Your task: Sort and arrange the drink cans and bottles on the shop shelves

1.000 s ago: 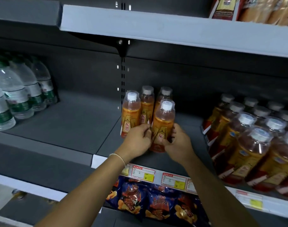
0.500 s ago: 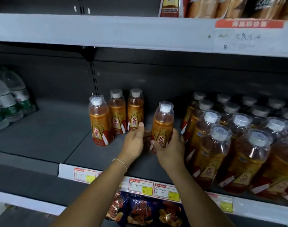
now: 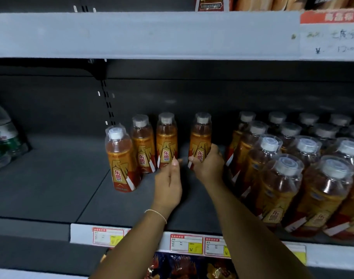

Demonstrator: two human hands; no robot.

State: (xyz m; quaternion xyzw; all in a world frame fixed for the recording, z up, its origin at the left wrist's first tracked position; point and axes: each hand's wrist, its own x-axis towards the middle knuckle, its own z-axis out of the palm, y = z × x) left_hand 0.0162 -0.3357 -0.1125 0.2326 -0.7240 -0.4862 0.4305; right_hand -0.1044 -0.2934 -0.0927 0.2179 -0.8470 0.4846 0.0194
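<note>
We see the right hand (image 3: 209, 165) curled round the lower half of an orange bottle (image 3: 201, 135), held upright with its base hidden behind the hand, in the gap on the dark shelf (image 3: 51, 178) between three matching bottles (image 3: 142, 143) to its left and a packed block of bottles (image 3: 283, 178) to its right. The left hand (image 3: 169, 178) holds nothing, its fingers straight and loose, just beside the nearest of the three; we cannot tell if they touch. Far left stand water bottles (image 3: 2, 141)
</note>
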